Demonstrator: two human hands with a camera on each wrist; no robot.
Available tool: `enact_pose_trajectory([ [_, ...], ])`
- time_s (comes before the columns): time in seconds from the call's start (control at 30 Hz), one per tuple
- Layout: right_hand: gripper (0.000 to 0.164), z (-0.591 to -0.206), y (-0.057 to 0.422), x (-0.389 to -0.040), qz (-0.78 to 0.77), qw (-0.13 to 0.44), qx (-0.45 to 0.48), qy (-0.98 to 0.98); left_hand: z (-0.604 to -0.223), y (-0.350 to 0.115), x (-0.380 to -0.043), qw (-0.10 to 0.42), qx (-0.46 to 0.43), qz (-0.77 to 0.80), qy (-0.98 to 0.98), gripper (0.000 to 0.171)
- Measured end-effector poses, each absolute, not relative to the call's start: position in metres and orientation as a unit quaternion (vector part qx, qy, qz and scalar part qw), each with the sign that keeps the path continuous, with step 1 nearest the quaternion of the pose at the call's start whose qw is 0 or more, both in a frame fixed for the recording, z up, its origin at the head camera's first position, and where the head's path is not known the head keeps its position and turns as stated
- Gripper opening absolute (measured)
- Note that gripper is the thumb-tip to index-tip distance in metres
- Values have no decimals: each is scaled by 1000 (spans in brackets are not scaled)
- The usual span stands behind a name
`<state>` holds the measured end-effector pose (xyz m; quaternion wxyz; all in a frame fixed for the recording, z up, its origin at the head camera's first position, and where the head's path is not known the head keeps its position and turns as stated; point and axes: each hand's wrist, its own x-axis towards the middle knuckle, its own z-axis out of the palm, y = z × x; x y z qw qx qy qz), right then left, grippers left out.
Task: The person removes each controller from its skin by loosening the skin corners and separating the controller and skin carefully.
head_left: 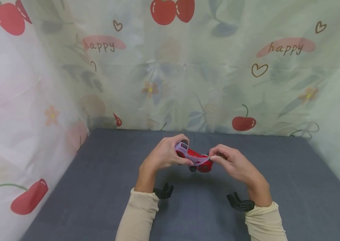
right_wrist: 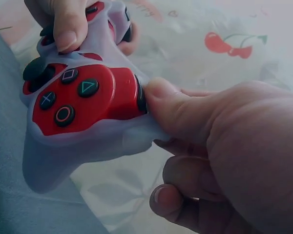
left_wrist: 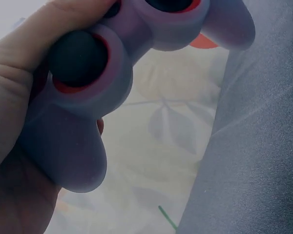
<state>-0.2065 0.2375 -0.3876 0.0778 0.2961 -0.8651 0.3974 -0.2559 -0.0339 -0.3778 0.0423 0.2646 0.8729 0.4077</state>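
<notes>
A red game controller with black thumbsticks and symbol buttons is held above the table, wrapped in a translucent lilac silicone sleeve. My left hand grips its left end, thumb across the front. At the other end, my right hand pinches the edge of the sleeve between thumb and forefinger, close to the black shoulder button. In the right wrist view the sleeve is stretched there, and the red face with its buttons shows through the opening. Both handles are covered by the sleeve.
A dark grey cloth covers the table. Behind it and at the sides hangs a pale curtain printed with cherries, flowers and words. Black wrist mounts sit at both cream sleeves' cuffs.
</notes>
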Motion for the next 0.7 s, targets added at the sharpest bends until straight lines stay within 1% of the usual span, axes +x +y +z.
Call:
enact_pose_trajectory([
  [0.1, 7, -389, 238, -208, 401, 68, 294, -865, -377, -35, -255, 45, 266, 403, 875, 48],
  [0.17, 7, -389, 238, -208, 400, 64, 288, -867, -376, -34, -254, 37, 270, 400, 875, 48],
  [0.37, 7, -386, 240, -207, 394, 68, 263, -878, -369, -31, -250, -23, 289, 370, 882, 47],
  [0.43, 7, -386, 241, -206, 396, 74, 255, -879, -367, -30, -248, -33, 285, 373, 883, 47],
  [0.7, 9, -381, 239, -202, 408, 100, 273, -865, -368, -29, -247, -27, 262, 422, 867, 50],
])
